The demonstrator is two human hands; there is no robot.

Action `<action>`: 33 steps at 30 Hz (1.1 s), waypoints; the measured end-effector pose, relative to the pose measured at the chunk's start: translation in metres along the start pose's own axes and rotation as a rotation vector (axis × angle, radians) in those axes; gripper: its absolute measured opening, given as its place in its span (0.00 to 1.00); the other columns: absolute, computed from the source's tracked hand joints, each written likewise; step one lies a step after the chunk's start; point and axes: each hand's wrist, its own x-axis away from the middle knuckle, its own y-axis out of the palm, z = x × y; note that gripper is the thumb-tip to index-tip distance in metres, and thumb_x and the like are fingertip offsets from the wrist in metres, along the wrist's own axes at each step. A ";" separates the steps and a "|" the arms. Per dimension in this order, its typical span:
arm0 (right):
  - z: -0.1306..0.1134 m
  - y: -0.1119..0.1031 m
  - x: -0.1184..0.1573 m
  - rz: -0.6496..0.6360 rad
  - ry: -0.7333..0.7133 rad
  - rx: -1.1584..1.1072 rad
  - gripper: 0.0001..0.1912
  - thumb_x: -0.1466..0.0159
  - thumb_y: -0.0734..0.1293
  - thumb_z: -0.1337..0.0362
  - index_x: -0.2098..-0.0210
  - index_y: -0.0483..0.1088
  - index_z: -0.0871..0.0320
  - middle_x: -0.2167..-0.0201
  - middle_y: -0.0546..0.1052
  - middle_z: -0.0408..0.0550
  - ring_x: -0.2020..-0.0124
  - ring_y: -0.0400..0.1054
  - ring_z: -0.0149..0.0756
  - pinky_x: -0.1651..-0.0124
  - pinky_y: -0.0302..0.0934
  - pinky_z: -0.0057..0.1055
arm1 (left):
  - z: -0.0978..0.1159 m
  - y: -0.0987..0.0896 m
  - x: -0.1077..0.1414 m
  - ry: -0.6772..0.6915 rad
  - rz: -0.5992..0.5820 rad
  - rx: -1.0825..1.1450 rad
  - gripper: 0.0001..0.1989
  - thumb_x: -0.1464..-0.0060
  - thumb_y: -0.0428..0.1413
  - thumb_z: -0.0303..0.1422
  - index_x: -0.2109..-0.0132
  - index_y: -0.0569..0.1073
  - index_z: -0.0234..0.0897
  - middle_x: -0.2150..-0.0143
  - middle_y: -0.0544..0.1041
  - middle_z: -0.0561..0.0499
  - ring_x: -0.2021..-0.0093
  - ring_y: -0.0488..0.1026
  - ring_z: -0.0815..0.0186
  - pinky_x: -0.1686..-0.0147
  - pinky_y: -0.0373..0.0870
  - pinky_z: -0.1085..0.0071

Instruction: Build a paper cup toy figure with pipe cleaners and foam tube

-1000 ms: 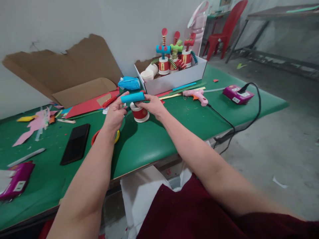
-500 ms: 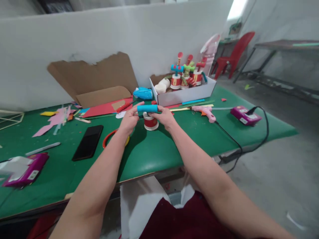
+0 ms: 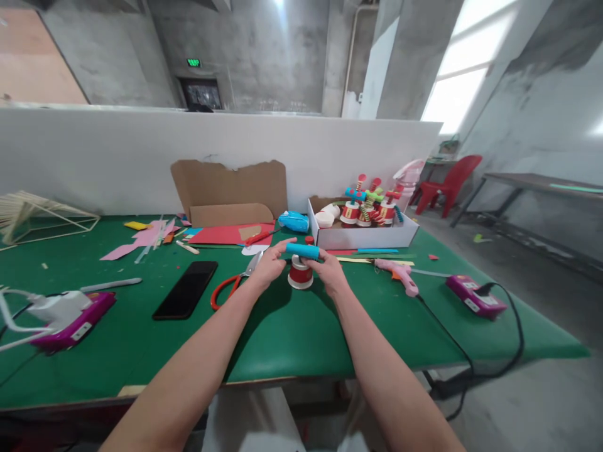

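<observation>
A blue paper tube lies level above a red and white paper cup, which stands upside down on the green table. My left hand grips the tube's left end between its fingers. At the right end, my right hand pinches the tube the same way. A small red piece shows just behind the tube. Whether the tube touches the cup top is hard to tell. Orange-handled scissors lie beside my left forearm.
A black phone and a purple power strip are on the left. Finished cup figures fill a white box at the back. A pink glue gun with its cord lies right, near another purple strip.
The camera view has tilted up, so the table sits lower in the picture. Both hands still hold the blue tube above the cup, and more of the scissors shows.
</observation>
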 end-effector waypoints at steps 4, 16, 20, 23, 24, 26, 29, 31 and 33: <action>-0.002 0.000 0.001 -0.002 0.040 -0.002 0.18 0.55 0.73 0.60 0.64 0.77 0.58 0.63 0.80 0.48 0.53 0.70 0.47 0.46 0.59 0.42 | 0.000 0.001 0.001 -0.001 0.007 0.011 0.34 0.67 0.46 0.20 0.51 0.77 0.41 0.39 0.69 0.53 0.36 0.61 0.56 0.34 0.51 0.51; -0.004 0.001 0.001 0.003 0.062 -0.020 0.19 0.55 0.73 0.61 0.63 0.77 0.58 0.61 0.80 0.49 0.53 0.70 0.46 0.46 0.59 0.41 | 0.004 0.001 0.002 -0.017 0.019 -0.004 0.34 0.66 0.46 0.19 0.50 0.76 0.41 0.39 0.70 0.51 0.38 0.63 0.55 0.35 0.52 0.51; -0.004 0.001 0.002 0.004 0.067 -0.036 0.18 0.55 0.73 0.61 0.64 0.77 0.59 0.63 0.80 0.48 0.54 0.70 0.45 0.48 0.60 0.41 | 0.003 0.002 0.002 -0.012 0.022 -0.006 0.34 0.66 0.46 0.19 0.50 0.76 0.40 0.39 0.70 0.51 0.38 0.63 0.55 0.36 0.53 0.51; -0.004 0.001 0.003 -0.003 0.069 -0.046 0.18 0.56 0.73 0.60 0.65 0.77 0.59 0.64 0.80 0.48 0.55 0.70 0.45 0.48 0.60 0.41 | 0.003 0.002 0.002 -0.009 0.033 0.000 0.33 0.66 0.46 0.19 0.51 0.76 0.40 0.40 0.70 0.51 0.38 0.64 0.55 0.36 0.53 0.51; -0.004 0.001 0.003 -0.005 0.069 -0.047 0.18 0.55 0.73 0.60 0.64 0.77 0.59 0.64 0.80 0.48 0.55 0.71 0.45 0.48 0.60 0.41 | 0.003 0.002 0.002 -0.008 0.032 0.004 0.34 0.66 0.46 0.19 0.50 0.76 0.40 0.40 0.70 0.51 0.38 0.64 0.55 0.36 0.53 0.51; -0.004 0.001 0.002 -0.003 0.073 -0.050 0.18 0.56 0.74 0.60 0.65 0.77 0.59 0.64 0.80 0.48 0.55 0.71 0.44 0.48 0.60 0.41 | 0.003 0.002 0.002 -0.005 0.026 0.013 0.34 0.67 0.46 0.19 0.50 0.76 0.41 0.40 0.71 0.51 0.38 0.64 0.56 0.36 0.54 0.52; -0.002 0.002 0.001 -0.003 0.073 -0.068 0.19 0.56 0.74 0.60 0.64 0.77 0.59 0.63 0.80 0.48 0.56 0.71 0.44 0.48 0.60 0.41 | 0.003 0.003 0.001 -0.010 0.022 0.021 0.35 0.67 0.46 0.19 0.49 0.76 0.41 0.40 0.71 0.51 0.39 0.64 0.56 0.37 0.57 0.53; -0.001 0.002 0.000 -0.007 0.070 -0.080 0.19 0.56 0.74 0.60 0.64 0.76 0.59 0.63 0.80 0.48 0.56 0.71 0.43 0.48 0.60 0.41 | 0.003 0.003 0.001 -0.015 0.022 0.022 0.35 0.67 0.45 0.19 0.49 0.76 0.40 0.40 0.71 0.51 0.39 0.65 0.56 0.37 0.58 0.53; 0.000 0.002 0.000 -0.009 0.067 -0.079 0.19 0.56 0.73 0.61 0.65 0.76 0.60 0.63 0.80 0.48 0.56 0.71 0.43 0.48 0.60 0.40 | 0.002 0.002 0.001 -0.013 0.017 0.024 0.35 0.67 0.46 0.19 0.49 0.76 0.40 0.40 0.70 0.51 0.39 0.65 0.56 0.37 0.58 0.53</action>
